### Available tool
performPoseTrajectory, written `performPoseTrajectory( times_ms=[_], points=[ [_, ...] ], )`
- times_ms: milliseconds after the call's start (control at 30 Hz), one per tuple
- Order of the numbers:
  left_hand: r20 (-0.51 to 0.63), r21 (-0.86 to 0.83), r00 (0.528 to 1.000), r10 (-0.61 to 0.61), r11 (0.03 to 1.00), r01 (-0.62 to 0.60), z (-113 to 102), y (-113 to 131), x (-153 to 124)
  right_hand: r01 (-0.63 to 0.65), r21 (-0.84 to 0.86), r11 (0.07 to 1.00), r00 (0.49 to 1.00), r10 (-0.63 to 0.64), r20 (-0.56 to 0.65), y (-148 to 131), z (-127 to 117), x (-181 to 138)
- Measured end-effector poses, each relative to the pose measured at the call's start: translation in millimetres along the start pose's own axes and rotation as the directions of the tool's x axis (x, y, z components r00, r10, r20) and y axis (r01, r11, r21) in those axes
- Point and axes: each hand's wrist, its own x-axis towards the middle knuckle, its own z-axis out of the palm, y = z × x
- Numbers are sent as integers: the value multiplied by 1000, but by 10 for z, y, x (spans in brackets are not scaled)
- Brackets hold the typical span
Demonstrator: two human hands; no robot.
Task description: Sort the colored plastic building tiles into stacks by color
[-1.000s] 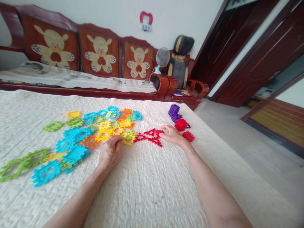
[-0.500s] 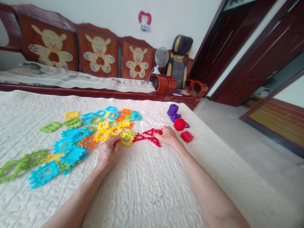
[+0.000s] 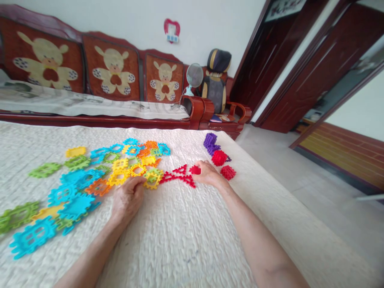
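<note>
My left hand (image 3: 127, 198) lies curled on the white quilt (image 3: 186, 240), its fingertips touching a yellow plastic tile (image 3: 151, 182) at the edge of the multicoloured tile pile (image 3: 90, 176). My right hand (image 3: 207, 174) is closed on a red triangular piece (image 3: 195, 170) at the end of a row of red triangles (image 3: 177, 176). A red block (image 3: 219, 157), a second red block (image 3: 228, 172) and a purple block stack (image 3: 210, 143) sit just beyond the right hand.
Loose green and blue tiles (image 3: 33, 236) spread to the left. A wooden sofa (image 3: 114, 80) with bear cushions runs along the far side, with a small fan (image 3: 193, 76) and a backpack (image 3: 216, 80). Dark wooden doors (image 3: 300, 68) stand at right.
My right hand has closed its fingers on a red triangular piece and pulled it slightly off the row. The left hand stays at the yellow tile. The view has shifted right.
</note>
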Motion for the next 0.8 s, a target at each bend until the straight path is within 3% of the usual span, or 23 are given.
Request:
performPoseTrajectory(
  times_ms=[200,300,367,433,533,667,800],
  points=[
    [8,17,1000,-11,1000,11,-1,-21,5,-23,53,998,999,26,-43,-27,-13,4],
    [14,19,1000,-6,1000,6,3,-46,16,10,148,989,985,16,-173,-2,-104,41],
    [8,16,1000,2,1000,-2,4,-56,23,49,218,975,943,26,-332,90,-186,96],
    [-1,15,1000,8,1000,-8,0,-56,26,63,256,965,870,73,-488,252,-260,168],
    [-9,21,1000,10,1000,-10,-8,-45,25,32,301,953,760,172,-627,561,-325,274],
    [-12,27,1000,13,1000,-13,-9,-38,22,-58,368,928,693,302,-654,865,-323,353],
    [-21,32,1000,17,999,-17,-3,-49,24,-124,376,918,701,350,-621,942,-284,374]
  ],
)
